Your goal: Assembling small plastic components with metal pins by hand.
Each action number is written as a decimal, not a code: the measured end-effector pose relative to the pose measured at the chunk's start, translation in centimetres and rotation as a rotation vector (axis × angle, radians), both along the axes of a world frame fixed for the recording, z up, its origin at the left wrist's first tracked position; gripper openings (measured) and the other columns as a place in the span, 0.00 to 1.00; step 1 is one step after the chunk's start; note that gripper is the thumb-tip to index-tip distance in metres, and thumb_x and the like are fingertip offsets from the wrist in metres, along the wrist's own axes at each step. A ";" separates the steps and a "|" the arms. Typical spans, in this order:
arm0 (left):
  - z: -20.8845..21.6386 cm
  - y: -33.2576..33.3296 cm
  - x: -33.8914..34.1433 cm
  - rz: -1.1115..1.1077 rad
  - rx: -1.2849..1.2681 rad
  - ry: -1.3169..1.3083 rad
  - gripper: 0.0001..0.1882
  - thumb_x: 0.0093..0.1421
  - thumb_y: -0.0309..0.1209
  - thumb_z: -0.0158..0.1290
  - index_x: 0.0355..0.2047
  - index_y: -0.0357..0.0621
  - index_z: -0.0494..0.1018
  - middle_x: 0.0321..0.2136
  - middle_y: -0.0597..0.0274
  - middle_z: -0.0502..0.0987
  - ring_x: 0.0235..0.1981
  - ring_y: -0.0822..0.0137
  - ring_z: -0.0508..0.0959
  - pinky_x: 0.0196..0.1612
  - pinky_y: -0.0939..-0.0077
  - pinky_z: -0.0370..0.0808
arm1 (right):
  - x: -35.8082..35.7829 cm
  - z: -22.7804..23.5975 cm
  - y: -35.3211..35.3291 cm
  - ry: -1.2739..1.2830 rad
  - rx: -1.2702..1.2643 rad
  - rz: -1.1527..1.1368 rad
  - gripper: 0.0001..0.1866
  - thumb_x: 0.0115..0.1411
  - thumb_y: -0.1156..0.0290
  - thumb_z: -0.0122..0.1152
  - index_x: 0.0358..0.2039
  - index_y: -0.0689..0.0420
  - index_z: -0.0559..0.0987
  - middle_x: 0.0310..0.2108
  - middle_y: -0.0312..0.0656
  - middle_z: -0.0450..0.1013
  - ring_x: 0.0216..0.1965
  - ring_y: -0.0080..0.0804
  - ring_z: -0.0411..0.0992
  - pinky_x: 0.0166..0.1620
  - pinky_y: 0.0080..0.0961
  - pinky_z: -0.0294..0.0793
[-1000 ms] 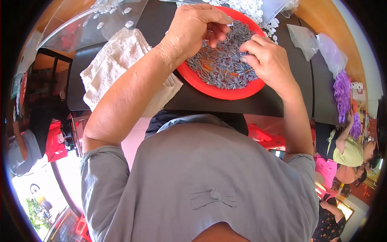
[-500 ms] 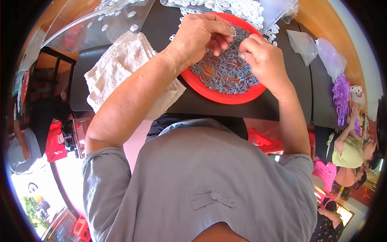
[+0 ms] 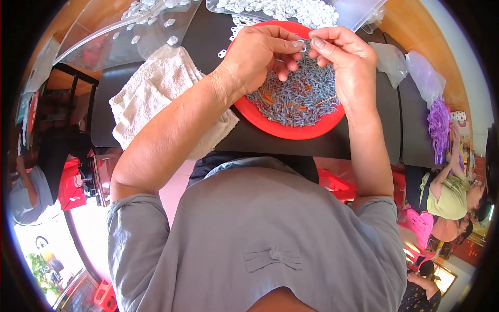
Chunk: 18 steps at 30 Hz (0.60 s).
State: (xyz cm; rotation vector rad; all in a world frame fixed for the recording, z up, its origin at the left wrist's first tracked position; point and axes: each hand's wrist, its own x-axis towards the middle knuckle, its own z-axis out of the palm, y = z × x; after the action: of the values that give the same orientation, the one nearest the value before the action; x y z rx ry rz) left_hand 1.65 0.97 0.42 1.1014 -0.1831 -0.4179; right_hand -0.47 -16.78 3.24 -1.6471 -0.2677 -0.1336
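My left hand point(image 3: 254, 57) is over the left side of a round red tray point(image 3: 293, 132), its thumb and forefinger pinching a small white plastic piece point(image 3: 303, 48). Close beside it, my right hand point(image 3: 349, 60) is closed in a pinch, thumb against forefinger. Whatever lies between those right fingertips is too small to make out. Under both hands, the tray holds a thick layer of small grey screw-like pieces point(image 3: 299, 104), with a few orange patches showing through.
Loose white plastic pieces point(image 3: 306, 13) fill a clear container behind the tray. Another clear bin point(image 3: 93, 47) stands far left. A folded beige towel point(image 3: 156, 99) lies beside my left forearm. Clear plastic bags point(image 3: 390, 62) and purple strapping point(image 3: 439, 127) are at right, where other people sit.
My right hand has risen from over the grey pieces to beside my left fingertips, turning its thumb upward. My left hand stays nearly in place with the white piece.
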 end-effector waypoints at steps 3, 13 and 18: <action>0.2 -0.1 -0.2 -0.013 -0.017 0.009 0.07 0.59 0.25 0.55 0.35 0.30 0.74 0.26 0.55 0.77 0.21 0.68 0.76 0.21 0.77 0.72 | -0.2 -0.5 0.3 -0.005 0.018 0.008 0.06 0.58 0.79 0.60 0.36 0.64 0.80 0.31 0.37 0.76 0.30 0.21 0.72 0.32 0.15 0.67; 0.3 -0.1 -0.2 -0.025 -0.036 0.040 0.08 0.60 0.25 0.54 0.36 0.30 0.73 0.26 0.56 0.76 0.22 0.68 0.76 0.22 0.76 0.72 | -0.6 -0.6 0.3 -0.029 -0.007 -0.029 0.07 0.57 0.82 0.58 0.36 0.64 0.80 0.33 0.39 0.77 0.32 0.23 0.73 0.33 0.16 0.69; -0.2 -0.2 -0.1 -0.059 -0.068 0.091 0.08 0.61 0.25 0.53 0.37 0.30 0.72 0.26 0.56 0.76 0.23 0.67 0.76 0.24 0.76 0.73 | -0.4 -0.9 0.4 -0.142 0.047 -0.046 0.08 0.57 0.82 0.58 0.37 0.63 0.80 0.35 0.39 0.77 0.32 0.21 0.73 0.33 0.16 0.70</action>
State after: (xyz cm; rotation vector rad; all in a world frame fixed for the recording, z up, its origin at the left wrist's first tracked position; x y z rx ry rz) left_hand 1.56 0.80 0.23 1.0099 -0.1481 -0.5100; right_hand -0.83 -16.35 2.38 -1.5994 -0.3324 -0.2907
